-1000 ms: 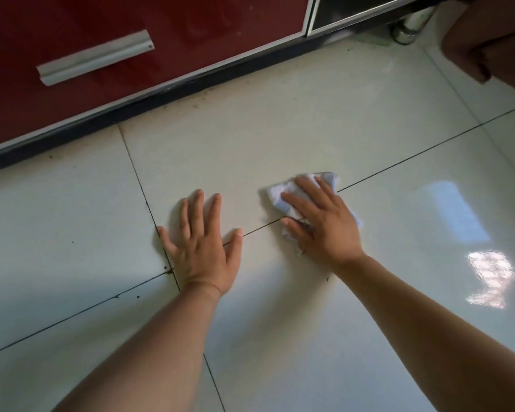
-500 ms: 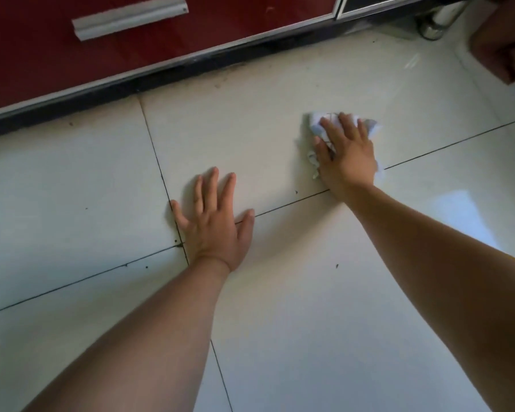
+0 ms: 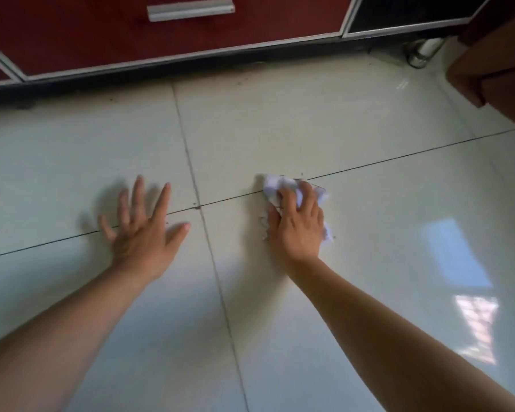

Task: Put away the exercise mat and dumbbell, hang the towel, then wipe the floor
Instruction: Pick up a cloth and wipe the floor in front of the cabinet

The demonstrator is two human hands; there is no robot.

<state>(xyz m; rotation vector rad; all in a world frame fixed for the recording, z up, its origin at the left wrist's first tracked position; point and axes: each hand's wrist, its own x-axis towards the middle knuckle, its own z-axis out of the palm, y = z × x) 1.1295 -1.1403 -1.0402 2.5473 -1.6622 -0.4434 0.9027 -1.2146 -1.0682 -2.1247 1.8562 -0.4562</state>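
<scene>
Fingers (image 3: 284, 200) of the right hand (image 3: 299, 227) curl down over a crumpled white cloth (image 3: 272, 185) and clamp it against the floor (image 3: 324, 123). The cloth bulges out past the fingertips at 12 o'clock of the hand, and a smaller fold shows at its 4 o'clock edge. The wad sits right on a dark grout line that crosses the pale, glossy tiles. At 9 o'clock of this hand, well apart from it, the left hand (image 3: 143, 230) lies palm down with its fingers (image 3: 161, 203) straight and spread wide, the thumb pointing toward 3 o'clock. It holds nothing, and blur hides whether the palm presses the tile. The crossing of two grout lines (image 3: 197, 207) lies between the two hands. Both bare forearms run back toward 6 o'clock. At 12 o'clock of the view stands a red cabinet (image 3: 101, 34) with a silver handle (image 3: 191, 8) above a dark plinth. A shiny metal leg (image 3: 421, 55) stands at 1 o'clock, just beside brown wooden furniture (image 3: 500, 69). A bright window reflection (image 3: 455, 254) gleams on the tile at 4 o'clock.
</scene>
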